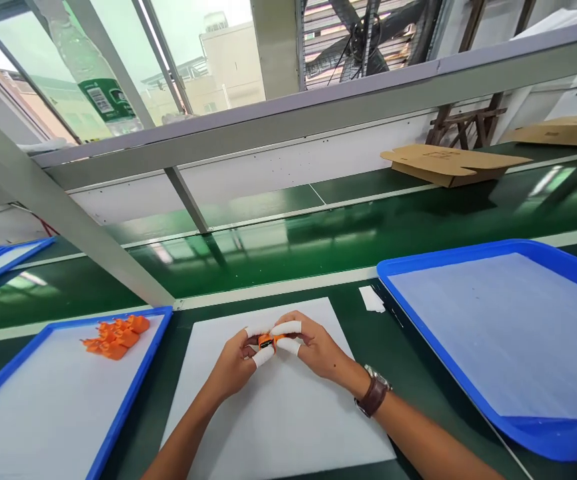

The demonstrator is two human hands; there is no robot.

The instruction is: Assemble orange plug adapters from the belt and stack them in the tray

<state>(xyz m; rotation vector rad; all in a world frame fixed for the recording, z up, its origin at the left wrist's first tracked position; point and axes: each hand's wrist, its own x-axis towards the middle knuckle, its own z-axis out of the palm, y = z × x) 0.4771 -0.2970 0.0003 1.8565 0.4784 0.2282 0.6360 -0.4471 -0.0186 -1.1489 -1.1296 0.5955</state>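
Note:
Between my two hands is a small orange part with a black middle (267, 342), too small to name more exactly. My left hand (235, 360) pinches it from the left, with white finger covers on thumb and forefinger. From the right, my right hand (313, 343) grips it too, its thumb and forefinger also in white covers. Both hands are just above a white sheet (268, 427) on the dark green table. To the left, a pile of orange pieces (117, 337) lies in a blue-rimmed tray (138, 393) lined with white.
A second blue tray (468, 393) with a white liner stands at the right. Near it lies a scrap of white paper (371, 299). A slanting metal post (83, 213) rises at the left. Behind are a cardboard box (448, 163) and a plastic bottle (93, 73) on a ledge.

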